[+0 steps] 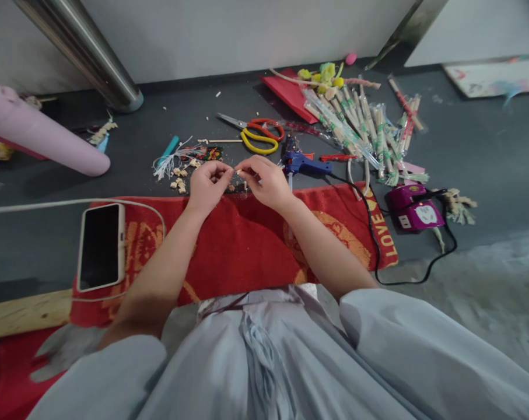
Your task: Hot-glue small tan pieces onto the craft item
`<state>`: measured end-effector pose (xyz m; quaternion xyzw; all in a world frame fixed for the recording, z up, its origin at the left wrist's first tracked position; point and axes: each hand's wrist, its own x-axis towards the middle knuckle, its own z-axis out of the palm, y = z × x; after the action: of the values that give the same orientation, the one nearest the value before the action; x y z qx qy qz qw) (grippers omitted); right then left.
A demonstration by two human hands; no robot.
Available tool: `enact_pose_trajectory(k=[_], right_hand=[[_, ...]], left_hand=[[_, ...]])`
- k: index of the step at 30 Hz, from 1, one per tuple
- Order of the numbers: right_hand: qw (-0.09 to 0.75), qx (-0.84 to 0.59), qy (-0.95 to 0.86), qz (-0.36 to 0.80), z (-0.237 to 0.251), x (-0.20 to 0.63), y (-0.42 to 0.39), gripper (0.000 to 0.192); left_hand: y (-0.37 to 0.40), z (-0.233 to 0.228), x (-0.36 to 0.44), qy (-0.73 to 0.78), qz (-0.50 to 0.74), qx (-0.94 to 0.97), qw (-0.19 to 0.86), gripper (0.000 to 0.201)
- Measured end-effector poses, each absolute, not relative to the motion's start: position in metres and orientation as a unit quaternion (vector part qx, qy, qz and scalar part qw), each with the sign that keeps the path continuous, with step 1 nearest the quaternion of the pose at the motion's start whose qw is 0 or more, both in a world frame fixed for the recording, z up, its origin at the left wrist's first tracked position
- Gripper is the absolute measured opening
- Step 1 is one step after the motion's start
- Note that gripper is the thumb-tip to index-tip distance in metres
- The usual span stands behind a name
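Observation:
My left hand (208,184) and my right hand (266,182) meet over the far edge of a red cloth (242,245). Their fingertips pinch a small pale piece (238,171) between them; what it is I cannot tell. Just beyond the hands lie small beige bits (179,181) and a bundle of white threads (170,163). A blue glue gun (301,163) rests right beside my right hand. Red and yellow scissors (258,134) lie a little further back.
A phone (101,245) on a white cable lies on the cloth's left end. A purple power strip (413,211) with a black cord sits right. Wrapped sticks (369,128), red paper (290,93), a pink roll (41,137) and a metal post (89,52) lie behind.

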<state>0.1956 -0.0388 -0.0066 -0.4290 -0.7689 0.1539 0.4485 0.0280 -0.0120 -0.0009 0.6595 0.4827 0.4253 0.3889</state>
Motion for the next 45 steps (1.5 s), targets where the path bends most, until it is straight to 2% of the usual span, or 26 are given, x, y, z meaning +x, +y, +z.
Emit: enact_pose_trajectory(k=[4, 9, 15, 23, 32, 45], right_hand=[[0.446, -0.426, -0.771, 0.159, -0.006, 0.196, -0.040, 0.013], [0.452, -0.429, -0.766, 0.157, -0.006, 0.196, -0.039, 0.012], [0.464, -0.433, -0.758, 0.147, -0.006, 0.196, -0.040, 0.011], [0.452, -0.439, -0.763, 0.141, -0.004, 0.194, -0.042, 0.012], [0.483, -0.410, -0.765, 0.119, -0.005, 0.194, -0.042, 0.011], [0.491, -0.402, -0.759, 0.147, -0.004, 0.195, -0.041, 0.015]], left_hand=[[-0.011, -0.005, 0.027, 0.501, 0.417, 0.672, 0.353, 0.009], [-0.013, -0.004, 0.027, 0.477, 0.411, 0.679, 0.377, 0.021], [-0.015, -0.003, 0.028, 0.446, 0.401, 0.678, 0.424, 0.018], [-0.016, 0.000, 0.029, 0.445, 0.399, 0.644, 0.478, 0.032], [-0.019, 0.010, 0.029, 0.440, 0.377, 0.568, 0.584, 0.035], [-0.019, 0.012, 0.030, 0.442, 0.379, 0.558, 0.591, 0.033]])
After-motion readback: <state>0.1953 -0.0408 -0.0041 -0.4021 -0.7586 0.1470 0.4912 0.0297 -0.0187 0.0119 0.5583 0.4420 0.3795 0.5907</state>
